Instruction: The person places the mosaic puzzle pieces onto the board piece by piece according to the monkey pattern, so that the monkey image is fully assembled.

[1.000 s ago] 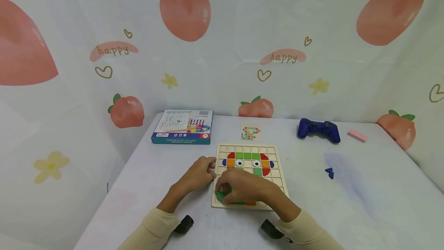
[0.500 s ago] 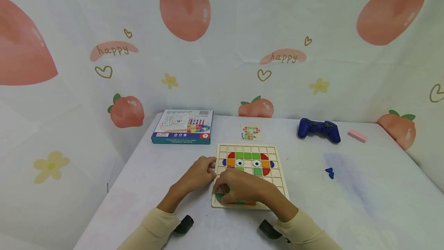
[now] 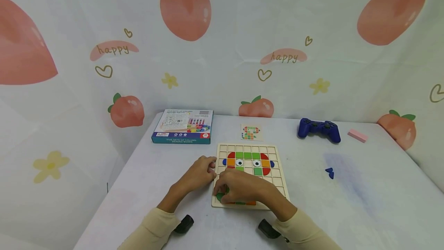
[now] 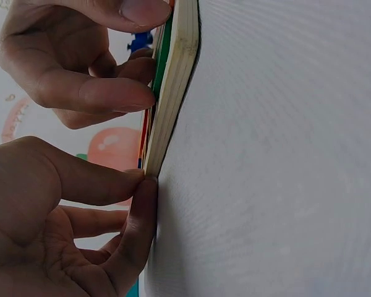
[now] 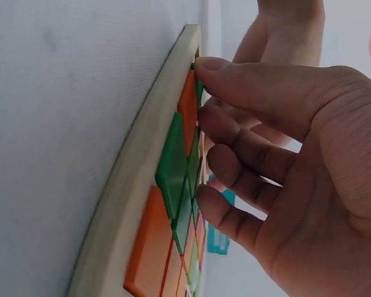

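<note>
A square wooden grid board (image 3: 281, 182) lies on the table with coloured tiles set in its cells, two of them printed with eyes. My left hand (image 3: 197, 173) holds the board's left edge; in the left wrist view its thumb and index finger (image 4: 143, 201) pinch that edge. Reaching across the board, my right hand (image 3: 243, 186) pinches a green tile (image 3: 219, 197) with a rounded side at the near left corner. Orange tiles (image 5: 149, 241) and green tiles (image 5: 171, 164) line the near row beside it. The right hand hides much of the board's lower left.
Behind the board lies a pattern card (image 3: 252, 132), with a flat toy box (image 3: 182, 126) to its left. A blue game controller (image 3: 319, 129) and a pink block (image 3: 357, 135) are at the back right. Small blue pieces (image 3: 330, 173) lie right of the board.
My right hand has shifted slightly left, and the green tile it pinches has come down from a tilt into the board's near left corner. My left hand stays at the edge.
</note>
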Available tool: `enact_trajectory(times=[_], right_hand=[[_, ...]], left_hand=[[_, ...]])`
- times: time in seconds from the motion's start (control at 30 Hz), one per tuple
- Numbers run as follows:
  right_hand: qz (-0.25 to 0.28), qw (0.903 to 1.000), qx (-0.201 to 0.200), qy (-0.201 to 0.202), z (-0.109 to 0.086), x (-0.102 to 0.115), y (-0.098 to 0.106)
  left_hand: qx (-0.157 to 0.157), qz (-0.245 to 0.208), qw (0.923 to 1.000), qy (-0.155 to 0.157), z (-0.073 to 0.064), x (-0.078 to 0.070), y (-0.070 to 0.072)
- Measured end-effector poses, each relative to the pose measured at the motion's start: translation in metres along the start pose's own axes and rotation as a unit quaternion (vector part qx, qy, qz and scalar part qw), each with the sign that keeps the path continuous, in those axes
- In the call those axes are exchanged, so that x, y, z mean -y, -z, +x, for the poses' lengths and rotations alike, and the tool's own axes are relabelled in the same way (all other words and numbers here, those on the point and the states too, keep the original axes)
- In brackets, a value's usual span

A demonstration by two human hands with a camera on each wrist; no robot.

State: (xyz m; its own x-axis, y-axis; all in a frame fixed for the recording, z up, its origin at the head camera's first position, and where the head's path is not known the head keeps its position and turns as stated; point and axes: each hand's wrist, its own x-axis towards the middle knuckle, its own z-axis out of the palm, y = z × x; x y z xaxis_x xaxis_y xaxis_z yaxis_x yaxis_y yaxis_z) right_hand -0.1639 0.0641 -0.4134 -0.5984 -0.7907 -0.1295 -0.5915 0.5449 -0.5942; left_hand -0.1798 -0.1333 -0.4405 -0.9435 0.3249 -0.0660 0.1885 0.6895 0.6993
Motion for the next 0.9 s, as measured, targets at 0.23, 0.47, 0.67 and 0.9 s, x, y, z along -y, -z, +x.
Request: enact_trajectory(times=[0.23, 0.47, 0.67, 0.9], right_hand=[[0.010, 0.9994, -0.026, -0.021, -0.009, -0.006, 0.006], [0.026, 0.9970, -0.058, -0.045, -0.027, -0.023, 0.020], [0.058, 0.9927, -0.089, -0.058, -0.044, -0.043, 0.034], [0.059, 0.9847, -0.143, -0.080, -0.065, -0.068, 0.052]], left_hand=[[0.002, 0.010, 0.9999, 0.001, 0.001, 0.000, 0.000], [0.003, 0.003, 1.0000, 0.006, 0.001, -0.001, -0.001], [-0.001, -0.001, 1.0000, 0.007, 0.000, -0.002, -0.001], [-0.003, -0.002, 1.0000, 0.005, 0.000, -0.002, -0.002]])
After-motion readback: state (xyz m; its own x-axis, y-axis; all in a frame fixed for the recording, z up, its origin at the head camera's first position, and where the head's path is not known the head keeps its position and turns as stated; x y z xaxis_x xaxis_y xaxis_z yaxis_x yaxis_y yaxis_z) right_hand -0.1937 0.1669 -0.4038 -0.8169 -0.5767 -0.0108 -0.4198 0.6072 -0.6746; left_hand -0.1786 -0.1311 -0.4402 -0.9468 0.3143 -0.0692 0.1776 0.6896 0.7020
